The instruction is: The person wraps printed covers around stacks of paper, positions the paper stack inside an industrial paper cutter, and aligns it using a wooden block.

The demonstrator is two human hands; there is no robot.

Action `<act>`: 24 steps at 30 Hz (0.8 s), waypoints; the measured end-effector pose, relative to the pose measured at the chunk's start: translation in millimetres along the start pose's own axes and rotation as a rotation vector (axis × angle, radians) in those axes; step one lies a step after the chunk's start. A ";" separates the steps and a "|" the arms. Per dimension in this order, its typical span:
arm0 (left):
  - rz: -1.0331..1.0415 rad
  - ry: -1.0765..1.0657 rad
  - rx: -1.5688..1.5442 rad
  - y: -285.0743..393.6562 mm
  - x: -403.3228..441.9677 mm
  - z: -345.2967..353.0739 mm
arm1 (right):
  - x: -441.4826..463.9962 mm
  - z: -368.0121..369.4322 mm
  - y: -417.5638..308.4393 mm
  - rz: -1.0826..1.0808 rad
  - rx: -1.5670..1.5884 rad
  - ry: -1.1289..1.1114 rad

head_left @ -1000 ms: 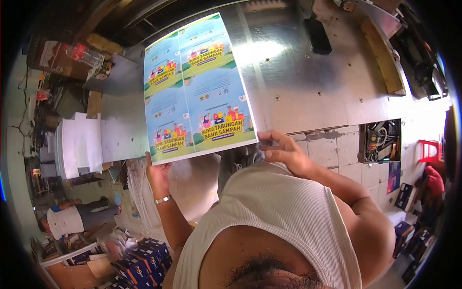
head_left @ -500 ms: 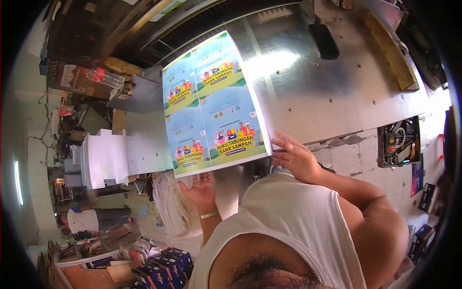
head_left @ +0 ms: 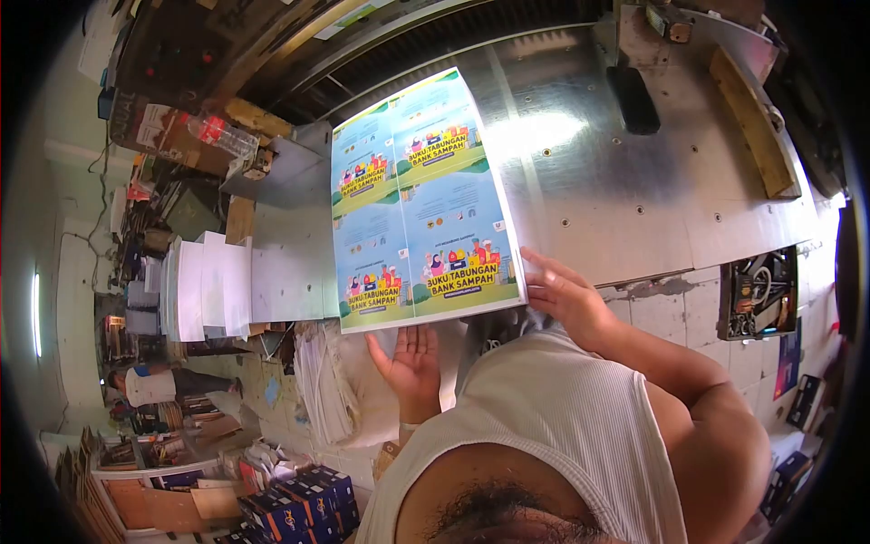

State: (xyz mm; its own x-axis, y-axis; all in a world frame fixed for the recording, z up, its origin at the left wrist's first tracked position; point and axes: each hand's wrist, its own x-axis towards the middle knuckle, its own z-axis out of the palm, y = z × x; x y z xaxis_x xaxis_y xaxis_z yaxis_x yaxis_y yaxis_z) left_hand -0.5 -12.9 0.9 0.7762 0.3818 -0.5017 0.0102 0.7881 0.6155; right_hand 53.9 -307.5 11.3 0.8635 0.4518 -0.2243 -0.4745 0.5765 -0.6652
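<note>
A stack of printed sheets [head_left: 412, 213], with blue, green and yellow covers reading "Buku Tabungan Bank Sampah", lies on the metal table [head_left: 616, 245] of a machine. At the near edge of the stack, my left hand [head_left: 412, 367] is palm up with its fingers spread, the fingertips close to or just under the paper. Whether they touch it, I cannot tell. My right hand [head_left: 575, 304] is beside the near right corner, its fingers stretched out against the side of the stack. Neither hand is closed around anything.
White paper stacks [head_left: 208, 286] stand at the left. A black block [head_left: 633, 100] and a wooden bar [head_left: 750, 122] rest on the table. A plastic bottle [head_left: 222, 136] lies at the back left. A tool tray [head_left: 759, 292] is at the right. Another person [head_left: 149, 385] is far left.
My left hand has shifted right along the near edge of the stack, its palm now more fully in view. The camera view has turned slightly; my right hand stays by the corner.
</note>
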 end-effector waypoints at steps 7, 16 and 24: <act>0.076 -0.010 -0.007 4.3 -13.0 24.7 | 11.4 16.2 -2.8 -0.082 -0.216 0.095; 0.079 -0.006 0.122 7.8 -1.5 15.7 | 17.3 17.0 -6.5 -0.090 -0.220 0.042; 0.101 0.000 0.130 12.0 7.7 15.9 | 27.9 17.6 -7.5 -0.068 -0.228 0.022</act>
State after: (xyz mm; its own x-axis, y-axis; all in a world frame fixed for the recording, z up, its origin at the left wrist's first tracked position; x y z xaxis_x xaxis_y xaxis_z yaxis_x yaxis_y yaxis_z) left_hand 15.6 -8.2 14.0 0.7775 0.4562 -0.4329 0.0132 0.6764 0.7364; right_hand 78.5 -287.2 22.6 0.8968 0.4007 -0.1876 -0.3666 0.4356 -0.8221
